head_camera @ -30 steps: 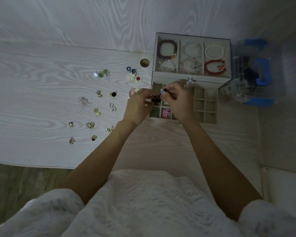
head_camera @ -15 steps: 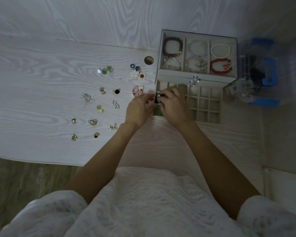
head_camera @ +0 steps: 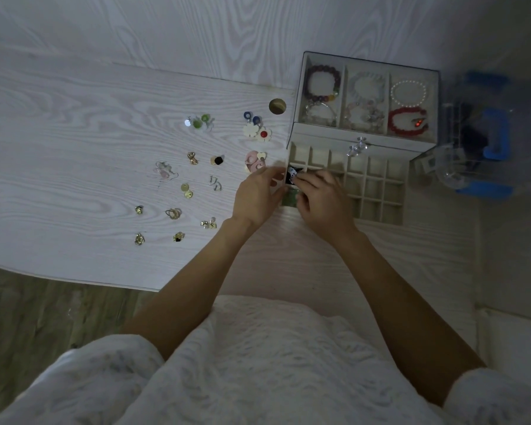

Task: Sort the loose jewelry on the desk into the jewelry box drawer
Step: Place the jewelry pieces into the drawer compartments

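A beige jewelry box [head_camera: 362, 139] stands at the desk's right, its gridded drawer [head_camera: 377, 191] pulled out toward me. My left hand [head_camera: 256, 196] and my right hand [head_camera: 324, 199] meet over the drawer's left compartments. Between their fingertips they pinch a small black-and-white earring [head_camera: 292, 174]. A green piece [head_camera: 290, 196] lies in a compartment just below it. Several loose earrings lie on the desk to the left, among them a pink pair [head_camera: 254, 161], flower pieces [head_camera: 256, 130] and gold studs [head_camera: 174, 213].
The box's top tray holds bracelets, one red [head_camera: 406, 121] and one dark beaded [head_camera: 322, 82]. A clear and blue plastic container [head_camera: 478, 133] sits right of the box. A round cable hole [head_camera: 277, 106] is behind the earrings. The desk's front edge [head_camera: 74, 279] runs at lower left.
Both hands have moved slightly left and down with the small dark earring, from over the drawer's middle-left to its left compartments. The loose earrings on the desk have not moved.
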